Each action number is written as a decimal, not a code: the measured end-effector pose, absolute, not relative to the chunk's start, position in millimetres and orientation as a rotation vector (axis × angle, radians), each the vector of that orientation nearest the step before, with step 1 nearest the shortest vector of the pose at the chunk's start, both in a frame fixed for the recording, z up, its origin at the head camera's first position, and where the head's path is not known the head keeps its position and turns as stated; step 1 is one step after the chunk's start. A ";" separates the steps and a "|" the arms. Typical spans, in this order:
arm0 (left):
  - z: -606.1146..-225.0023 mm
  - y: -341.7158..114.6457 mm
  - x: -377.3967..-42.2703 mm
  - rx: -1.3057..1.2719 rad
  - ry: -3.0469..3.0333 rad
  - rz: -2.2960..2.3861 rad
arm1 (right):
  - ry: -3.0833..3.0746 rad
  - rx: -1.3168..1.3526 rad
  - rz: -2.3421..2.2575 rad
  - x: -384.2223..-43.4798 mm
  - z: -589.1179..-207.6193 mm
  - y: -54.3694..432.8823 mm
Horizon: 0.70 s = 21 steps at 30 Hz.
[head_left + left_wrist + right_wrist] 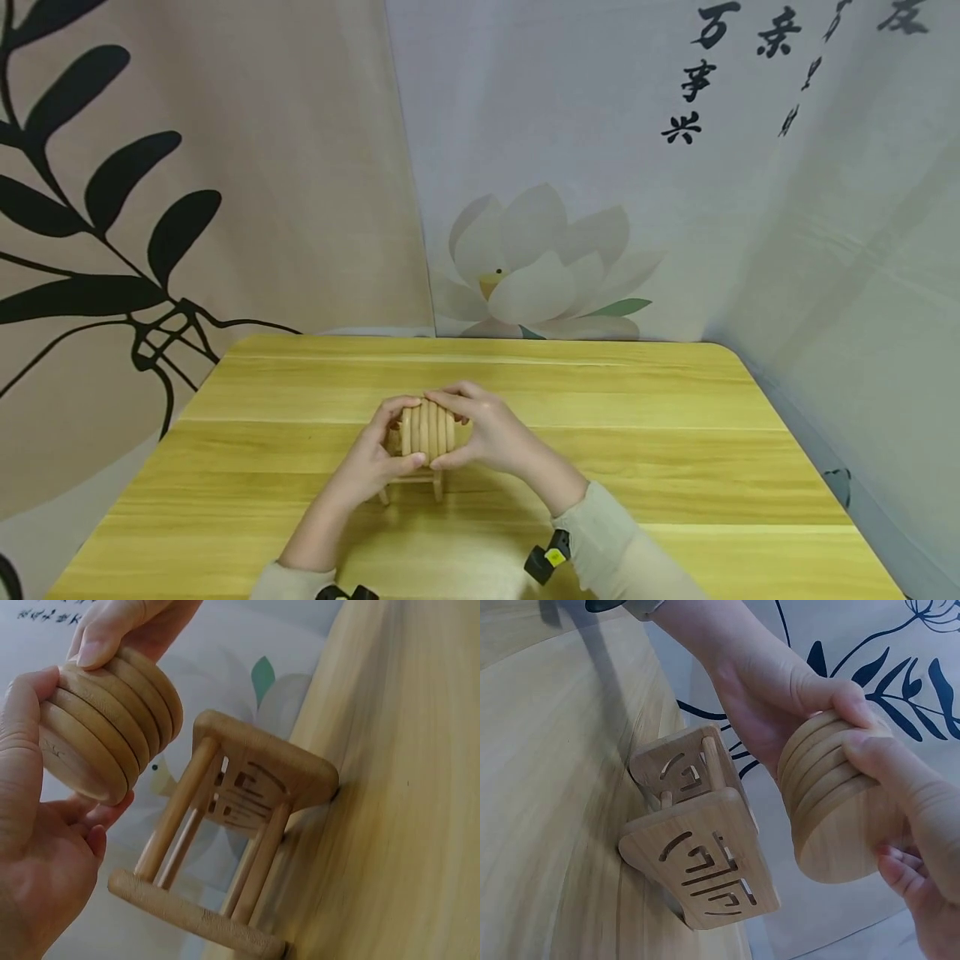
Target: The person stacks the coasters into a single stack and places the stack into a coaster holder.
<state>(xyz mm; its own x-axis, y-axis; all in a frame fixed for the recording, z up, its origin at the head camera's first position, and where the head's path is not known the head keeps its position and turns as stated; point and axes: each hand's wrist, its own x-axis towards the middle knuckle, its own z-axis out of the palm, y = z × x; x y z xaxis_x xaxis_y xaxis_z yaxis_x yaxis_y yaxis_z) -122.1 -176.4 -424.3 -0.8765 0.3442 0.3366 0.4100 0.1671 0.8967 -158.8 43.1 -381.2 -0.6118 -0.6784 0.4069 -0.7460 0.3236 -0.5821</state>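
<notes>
Several round wooden coasters (427, 435), pressed together face to face in a row, are held up between both hands. My left hand (369, 460) grips them from the left, thumb on the near rim and fingers over the far rim. From the right, my right hand (491, 427) pinches the same row in a like way. Just below stands a small wooden coaster holder (262, 761), its end panels cut with slots and joined by round bars. The right wrist view shows the coasters (836, 836) apart from the holder (697, 862).
The wood-grain table (637, 467) extends on both sides of the hands. Behind it hang printed cloths, one with dark leaves (123, 179) and one with a pale lotus (540, 258). A small black device with a yellow patch (553, 557) sits at the right wrist.
</notes>
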 end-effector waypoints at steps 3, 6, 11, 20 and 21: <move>-426.3 -179.3 -124.7 -0.762 -2.344 -1.856 | -2.499 1.324 1.172 -159.9 -382.1 39.3; -429.0 -182.7 -126.5 -0.748 -2.351 -1.837 | -2.502 1.320 1.176 -161.1 -384.0 35.6; -432.1 -187.7 -128.9 -0.756 -2.338 -1.834 | -2.492 1.331 1.170 -164.1 -387.5 30.3; -436.4 -193.4 -131.0 -0.755 -2.289 -1.834 | -2.507 1.323 1.142 -168.2 -393.6 22.3; -436.6 -194.1 -131.1 -0.752 -2.287 -1.836 | -2.508 1.324 1.144 -168.3 -394.0 21.5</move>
<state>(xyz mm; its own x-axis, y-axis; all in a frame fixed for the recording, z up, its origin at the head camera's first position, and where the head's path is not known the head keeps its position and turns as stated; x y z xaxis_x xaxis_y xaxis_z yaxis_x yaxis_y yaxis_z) -131.1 -194.1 -436.6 -0.8706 0.3049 0.3863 0.4429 0.1436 0.8850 -168.3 21.5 -394.0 -0.6225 -0.6776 0.3916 -0.7400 0.3468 -0.5763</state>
